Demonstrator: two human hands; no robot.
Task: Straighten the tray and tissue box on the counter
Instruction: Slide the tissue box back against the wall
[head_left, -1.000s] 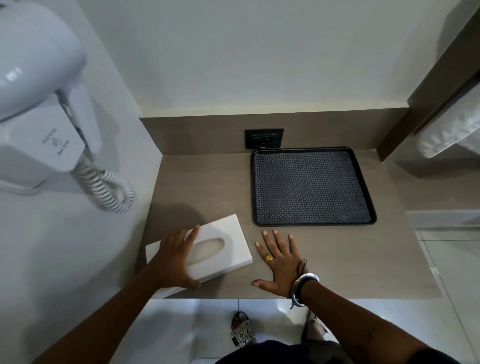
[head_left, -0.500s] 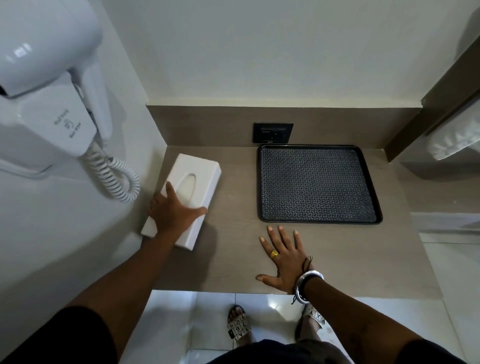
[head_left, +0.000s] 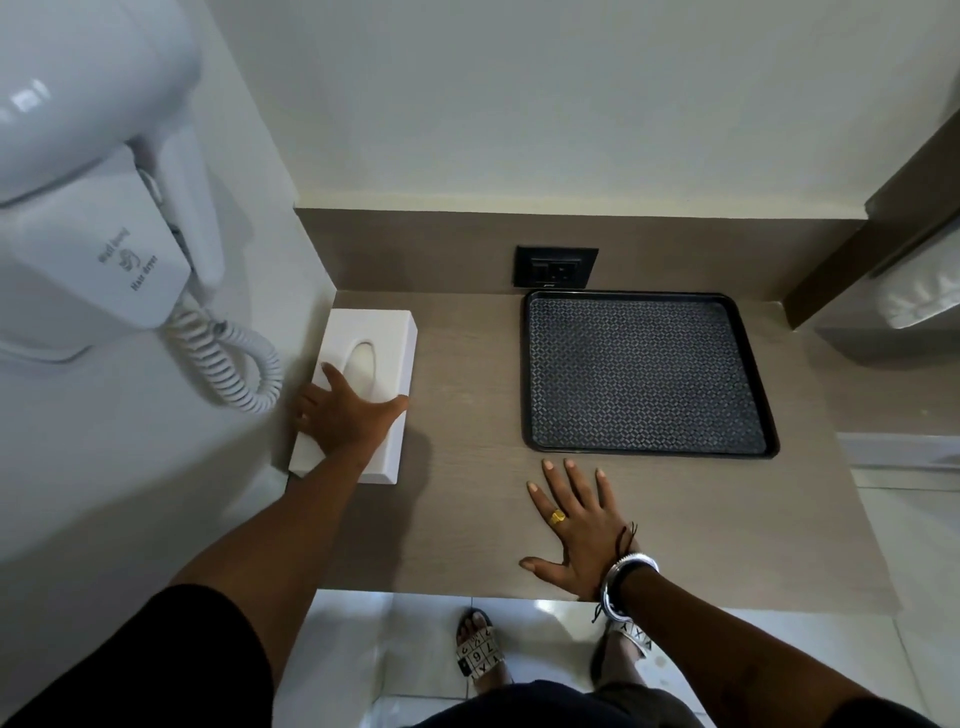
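A: Start at the fingers. What is the left hand (head_left: 345, 413) doing?

B: It lies spread on top of the tissue box (head_left: 363, 374). The fingers are apart, the thumb reaching the box's right top edge and one finger beside the oval slot. It presses down flat and does not clamp the sides.

A: And the right hand (head_left: 576, 530)?

B: Flat on the counter (head_left: 467, 467), palm down, fingers fanned apart and holding nothing. The fingertips stop just short of the tray's near rim. There is a gold ring on one finger and bangles at the wrist.

A: Where does the box sit against the edges?

B: In the counter's back left corner. Its long left side runs along the side wall, and its far end is close to the back wall. I cannot tell if it touches either one.

A: The tray (head_left: 524, 374)?

B: Black, with a patterned mat inside. Its far rim sits against the back wall, under the black socket (head_left: 556, 266). Its sides look nearly parallel to the box.

A: Any open room?

B: A bare strip between box and tray, and another between the tray and the front edge.

A: Anything readable?

B: The white wall dryer (head_left: 98, 218) with the coiled cord reads "Hair dryer". The line above it is too small to read. The sandals below carry letters and digits.
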